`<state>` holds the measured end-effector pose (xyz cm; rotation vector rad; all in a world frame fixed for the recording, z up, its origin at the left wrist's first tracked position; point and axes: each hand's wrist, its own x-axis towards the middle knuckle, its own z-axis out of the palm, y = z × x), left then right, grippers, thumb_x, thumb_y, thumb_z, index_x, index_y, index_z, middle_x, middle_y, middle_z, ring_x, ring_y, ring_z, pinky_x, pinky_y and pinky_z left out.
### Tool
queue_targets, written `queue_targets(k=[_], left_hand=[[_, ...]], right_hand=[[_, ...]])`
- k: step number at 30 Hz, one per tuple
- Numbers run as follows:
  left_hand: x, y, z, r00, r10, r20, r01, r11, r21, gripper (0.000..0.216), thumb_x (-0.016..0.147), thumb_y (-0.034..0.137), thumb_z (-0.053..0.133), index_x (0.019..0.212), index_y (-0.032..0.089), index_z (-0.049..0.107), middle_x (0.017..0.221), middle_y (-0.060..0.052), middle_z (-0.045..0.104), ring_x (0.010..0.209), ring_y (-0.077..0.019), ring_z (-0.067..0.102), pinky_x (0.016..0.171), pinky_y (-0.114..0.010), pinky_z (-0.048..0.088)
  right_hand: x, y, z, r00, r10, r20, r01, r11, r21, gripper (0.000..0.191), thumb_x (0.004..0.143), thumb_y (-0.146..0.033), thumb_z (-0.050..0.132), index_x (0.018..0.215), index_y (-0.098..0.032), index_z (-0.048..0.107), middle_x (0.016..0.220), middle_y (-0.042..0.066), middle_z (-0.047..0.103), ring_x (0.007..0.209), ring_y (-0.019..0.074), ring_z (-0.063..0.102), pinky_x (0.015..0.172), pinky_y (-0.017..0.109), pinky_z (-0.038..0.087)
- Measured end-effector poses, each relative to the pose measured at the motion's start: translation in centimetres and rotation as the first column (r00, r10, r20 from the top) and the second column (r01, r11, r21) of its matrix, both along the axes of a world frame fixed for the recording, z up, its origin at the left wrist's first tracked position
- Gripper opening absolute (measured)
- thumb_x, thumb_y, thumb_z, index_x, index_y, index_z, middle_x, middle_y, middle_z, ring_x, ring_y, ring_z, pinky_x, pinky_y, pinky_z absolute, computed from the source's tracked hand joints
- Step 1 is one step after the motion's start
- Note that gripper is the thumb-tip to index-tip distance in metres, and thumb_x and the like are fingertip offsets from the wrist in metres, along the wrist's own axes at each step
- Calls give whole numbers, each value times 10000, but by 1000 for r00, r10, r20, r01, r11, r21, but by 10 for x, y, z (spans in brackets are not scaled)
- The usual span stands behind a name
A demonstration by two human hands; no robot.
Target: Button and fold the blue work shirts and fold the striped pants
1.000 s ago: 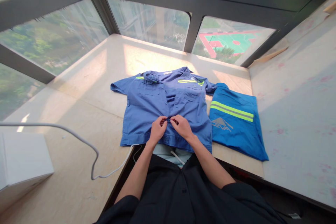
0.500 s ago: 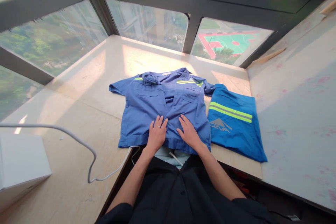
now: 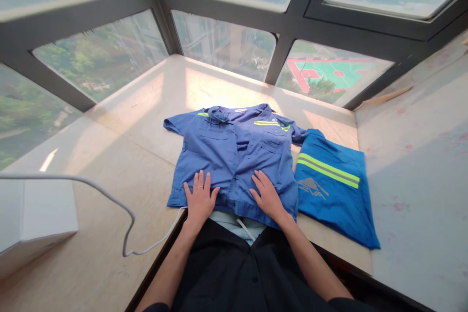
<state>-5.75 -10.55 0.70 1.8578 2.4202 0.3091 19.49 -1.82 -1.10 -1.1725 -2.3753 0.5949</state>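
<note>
A blue short-sleeved work shirt [image 3: 215,156] with yellow-green reflective stripes lies spread face up on the ledge, its collar toward the window and its hem toward me. On the lower left front panel rests my left hand [image 3: 200,199], fingers spread flat and a ring on one of them. My right hand [image 3: 268,197] lies flat on the lower right panel, fingers stretched out. Between the two hands a button shows on the front opening. Beside the shirt's right side lies a folded brighter-blue garment [image 3: 329,204] with a reflective stripe and a grey printed logo.
The pale ledge [image 3: 120,165] runs along the windows. At the left stands a white box [image 3: 47,209], with a grey-white cable [image 3: 124,209] passing in front and reaching the shirt's hem. A patterned wall [image 3: 413,180] bounds the right side.
My left hand has moved left across the shirt's lower front, away from the front opening, and its fingers have spread. My right hand stays on the right panel. The camera view has shifted slightly.
</note>
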Motion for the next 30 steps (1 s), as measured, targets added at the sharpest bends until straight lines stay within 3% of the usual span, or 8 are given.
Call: queue_targets(k=[7,13,18,20,22,25,27,30], left_hand=[[-17,0,-1,994,110,15,-110,994,-30,645,963,497,451,1487,122,437,1576,-241,311,1467,-405,278,1135,-683,210],[-17,-6,6,990,138,0,-138,986,-93,632,972,456,438,1494,101,414,1590,-229,285,1475,-391,267,1146,-691,166],[-17,-1,22,940,233,248,-206,970,-132,689,935,503,499,1484,95,408,1576,-259,302,1466,-403,285,1113,-672,280],[-15,13,33,908,179,379,-185,982,-21,678,927,490,521,1479,112,410,1578,-238,319,1461,-359,317,1131,-584,335],[-10,35,43,886,45,462,-122,983,139,602,932,444,529,1443,133,459,1552,-200,386,1442,-296,370,1157,-487,348],[2,75,51,859,-110,501,-40,959,279,444,927,346,538,1318,141,578,1437,-168,532,1361,-254,477,1155,-418,367],[12,104,52,855,-163,493,13,956,294,364,917,274,536,1242,142,630,1363,-158,588,1299,-248,531,1130,-396,396],[24,143,52,891,-161,425,100,982,163,324,929,236,499,1202,152,651,1244,-147,649,1180,-237,602,1047,-353,453]], right_hand=[[1,0,-3,1000,-12,8,12,1000,10,473,964,-319,510,1411,-165,533,1497,174,473,1422,325,394,1158,551,370],[3,1,-1,1000,15,8,-14,1000,-17,461,966,-333,502,1370,-121,567,1488,191,482,1418,333,397,1152,555,371],[1,5,11,993,-2,-121,-10,995,-97,464,966,-369,513,1389,-182,548,1375,157,599,1307,301,534,1108,534,434],[-4,10,22,982,-24,-186,4,994,-109,441,963,-371,521,1368,-205,567,1331,143,631,1262,289,570,1090,516,454],[-12,21,33,967,-21,-252,-4,995,-100,407,954,-352,536,1337,-228,591,1295,124,652,1207,275,604,1073,495,470],[-25,47,45,949,-9,-315,-24,995,-101,391,933,-312,560,1314,-233,601,1270,116,656,913,217,691,943,437,556],[-33,68,47,953,1,-302,-31,995,-95,405,916,-270,562,1316,-226,597,1283,120,646,820,196,685,879,416,580],[-41,103,42,980,66,-188,-75,996,-40,495,862,-163,546,1353,-215,574,1322,119,629,1085,254,654,993,456,527]])
